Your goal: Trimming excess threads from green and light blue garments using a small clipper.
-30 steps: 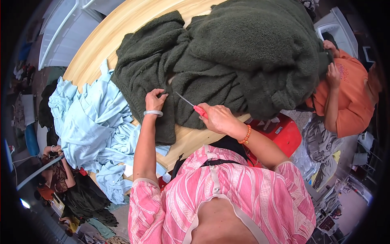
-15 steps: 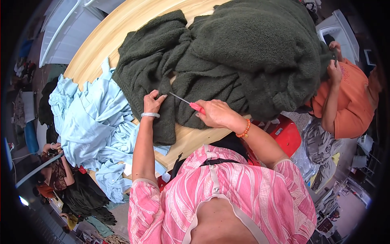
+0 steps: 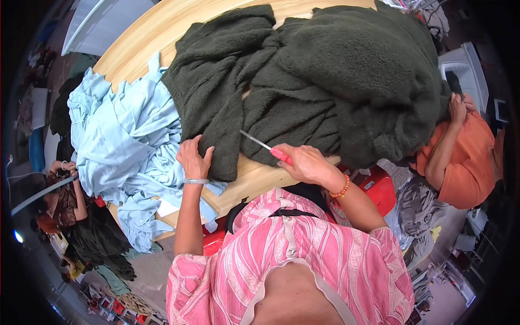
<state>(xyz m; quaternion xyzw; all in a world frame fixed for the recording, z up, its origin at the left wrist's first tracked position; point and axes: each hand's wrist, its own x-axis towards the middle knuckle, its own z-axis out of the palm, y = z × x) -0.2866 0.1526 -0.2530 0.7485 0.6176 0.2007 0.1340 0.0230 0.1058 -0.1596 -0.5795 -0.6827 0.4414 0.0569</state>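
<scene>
A dark green fleecy garment (image 3: 222, 103) lies spread over the table's near edge. My left hand (image 3: 192, 160), with a pale bangle at its wrist, rests on the garment's lower left border; thumb and fingers are apart. In my right hand (image 3: 309, 164) is a red-handled tool (image 3: 281, 155) with a thin metal blade; its exact kind is unclear. The blade points up and left over the garment, its tip near a fold right of my left hand. An orange beaded bracelet circles my right wrist.
Light blue garments (image 3: 122, 146) are heaped on the left of the wooden table (image 3: 135, 43). More dark green fleece (image 3: 357, 65) is piled at the right. A co-worker in orange (image 3: 463, 160) sits beyond it. A red stool (image 3: 376, 189) stands below the table edge.
My left hand has moved down and left along the garment, its thumb now spread. My right hand and the tool have shifted slightly right and down. The whole view has turned a little.
</scene>
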